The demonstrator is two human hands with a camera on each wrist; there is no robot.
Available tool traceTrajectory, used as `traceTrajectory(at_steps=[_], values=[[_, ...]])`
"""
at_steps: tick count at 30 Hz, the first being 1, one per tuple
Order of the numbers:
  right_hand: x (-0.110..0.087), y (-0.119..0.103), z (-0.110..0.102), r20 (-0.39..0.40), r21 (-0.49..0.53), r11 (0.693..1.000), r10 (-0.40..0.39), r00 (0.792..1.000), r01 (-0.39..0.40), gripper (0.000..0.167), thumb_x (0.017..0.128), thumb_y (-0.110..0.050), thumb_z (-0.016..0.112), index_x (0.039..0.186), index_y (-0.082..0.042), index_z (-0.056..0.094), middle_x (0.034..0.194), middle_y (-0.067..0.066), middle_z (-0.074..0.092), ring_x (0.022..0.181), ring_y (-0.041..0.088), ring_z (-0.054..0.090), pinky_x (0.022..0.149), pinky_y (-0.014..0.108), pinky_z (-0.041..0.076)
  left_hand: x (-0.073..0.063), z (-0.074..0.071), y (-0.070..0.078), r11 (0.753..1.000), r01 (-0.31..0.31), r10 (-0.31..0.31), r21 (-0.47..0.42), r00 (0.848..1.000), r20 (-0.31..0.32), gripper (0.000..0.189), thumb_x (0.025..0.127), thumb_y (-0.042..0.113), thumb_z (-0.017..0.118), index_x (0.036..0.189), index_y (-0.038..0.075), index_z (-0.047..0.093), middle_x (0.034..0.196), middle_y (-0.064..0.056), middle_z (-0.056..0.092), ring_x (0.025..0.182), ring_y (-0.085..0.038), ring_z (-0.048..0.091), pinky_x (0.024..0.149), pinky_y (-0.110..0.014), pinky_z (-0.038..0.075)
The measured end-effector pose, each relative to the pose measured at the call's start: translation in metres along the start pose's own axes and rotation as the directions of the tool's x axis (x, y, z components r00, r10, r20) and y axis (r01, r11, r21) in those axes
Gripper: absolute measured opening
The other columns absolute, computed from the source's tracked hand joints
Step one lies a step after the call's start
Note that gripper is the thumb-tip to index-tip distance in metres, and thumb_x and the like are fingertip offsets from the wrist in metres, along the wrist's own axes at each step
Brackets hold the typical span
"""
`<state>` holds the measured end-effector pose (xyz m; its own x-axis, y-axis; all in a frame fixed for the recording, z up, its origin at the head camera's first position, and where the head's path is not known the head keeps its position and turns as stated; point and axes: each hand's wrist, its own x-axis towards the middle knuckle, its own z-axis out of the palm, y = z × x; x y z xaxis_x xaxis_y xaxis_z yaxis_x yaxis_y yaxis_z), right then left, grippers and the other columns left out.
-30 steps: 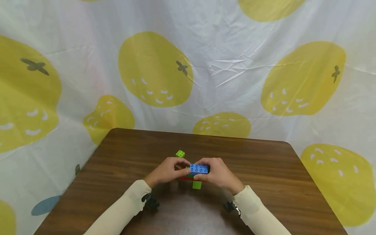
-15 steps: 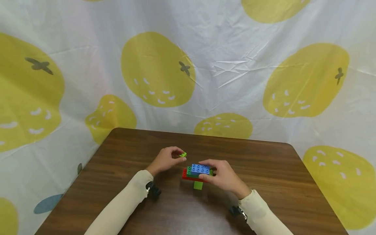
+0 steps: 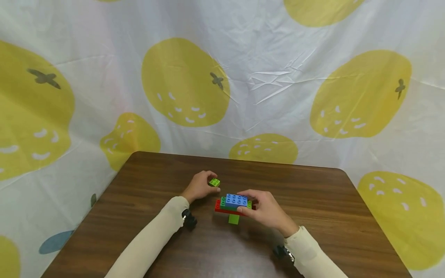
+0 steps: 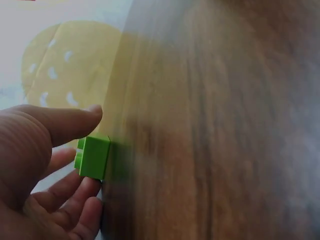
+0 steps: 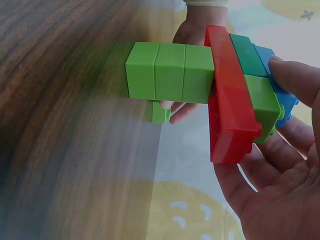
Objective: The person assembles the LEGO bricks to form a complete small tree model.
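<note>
In the head view a lime green brick (image 3: pixel 214 182) with studs on top sits on the table between the thumb and fingers of my left hand (image 3: pixel 199 186). The left wrist view shows a gap between that thumb and the green brick (image 4: pixel 95 157), with fingers behind it. My right hand (image 3: pixel 267 208) holds a brick structure by its right side, thumb at the blue brick (image 3: pixel 236 200). Under the blue brick are a green brick (image 5: pixel 248 54) and a lime brick (image 5: pixel 265 100), then a long red brick (image 5: pixel 230 90), on a column of lime bricks (image 5: pixel 170 72).
The brown wooden table (image 3: pixel 167 247) has rounded far corners. A white curtain (image 3: pixel 271 96) with yellow fruit prints hangs behind it and along its sides. Dark cameras are strapped at both wrists, one being the left wrist camera (image 3: pixel 189 219).
My left hand has left the structure and reached the small lime brick. That brick was tilted at its fingers half a second ago and is now level. My right hand stays at the structure.
</note>
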<state>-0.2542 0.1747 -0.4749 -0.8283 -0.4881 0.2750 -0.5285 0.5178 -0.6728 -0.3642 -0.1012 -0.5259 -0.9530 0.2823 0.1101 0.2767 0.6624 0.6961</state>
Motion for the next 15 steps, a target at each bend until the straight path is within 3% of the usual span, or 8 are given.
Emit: traceTrajectory(at_steps=[7,15], values=[[0.001,-0.001,0.002,-0.002,0.003,1.0,0.001,1.0,-0.001,0.038,0.094,-0.033,0.083,0.127,-0.017,0.073,0.103,-0.001,0.077,0.078,0.007,0.065,0.066,0.025,0.057,0.005,0.002,-0.001,0.999,0.044,-0.044,0.01,0.999,0.002,0.05,0.089,0.027,0.087,0.132,0.007,0.069,0.126,-0.012,0.073,0.108,-0.025,0.067,0.098,-0.046,0.056],[0.003,0.0,0.003,0.003,0.015,1.0,0.0,1.0,0.0,0.036,0.094,-0.031,0.083,0.125,-0.017,0.073,0.103,-0.001,0.077,0.078,0.007,0.065,0.065,0.025,0.057,0.006,-0.001,-0.01,1.0,0.0,0.001,-0.018,0.999,0.038,0.046,0.091,0.025,0.084,0.133,0.009,0.072,0.125,-0.009,0.075,0.107,-0.023,0.07,0.094,-0.044,0.058]])
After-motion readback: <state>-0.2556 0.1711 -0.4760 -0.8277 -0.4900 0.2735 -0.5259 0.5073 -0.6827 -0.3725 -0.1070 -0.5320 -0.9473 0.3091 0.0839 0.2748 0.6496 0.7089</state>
